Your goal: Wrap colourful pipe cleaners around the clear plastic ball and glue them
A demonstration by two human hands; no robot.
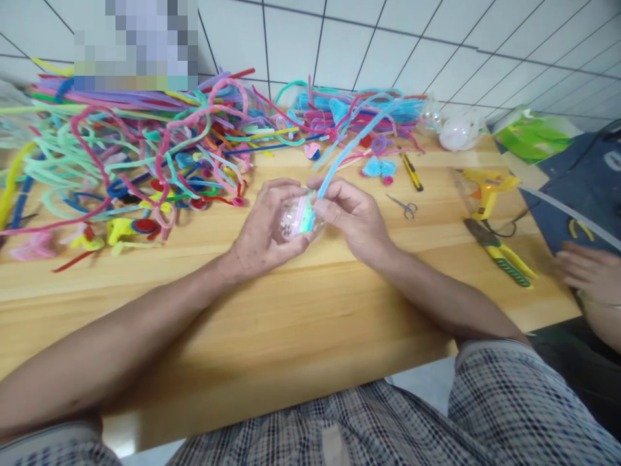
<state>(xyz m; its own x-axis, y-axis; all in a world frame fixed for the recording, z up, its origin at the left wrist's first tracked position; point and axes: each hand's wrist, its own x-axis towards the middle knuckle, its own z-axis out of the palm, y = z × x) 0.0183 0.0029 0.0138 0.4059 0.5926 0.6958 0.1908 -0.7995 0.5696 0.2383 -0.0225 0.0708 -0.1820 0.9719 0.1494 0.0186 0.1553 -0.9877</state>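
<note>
A clear ball [287,219] with pink, green and blue strips round its middle is cupped in my left hand [266,226], thumb below and fingers above. My right hand [356,217] pinches a light blue pipe cleaner [345,147] between thumb and forefinger at the ball's right side. The pipe cleaner's free length rises up and to the right. Where its lower end meets the ball is partly hidden by my right fingers.
Tangled pipe cleaners [184,142] cover the back left. Small scissors [405,206], a yellow cutter [411,169], a glue gun [488,189] and pliers [499,254] lie right. Another clear ball [456,131] stands behind. Another person's hand [592,278] is at the right edge.
</note>
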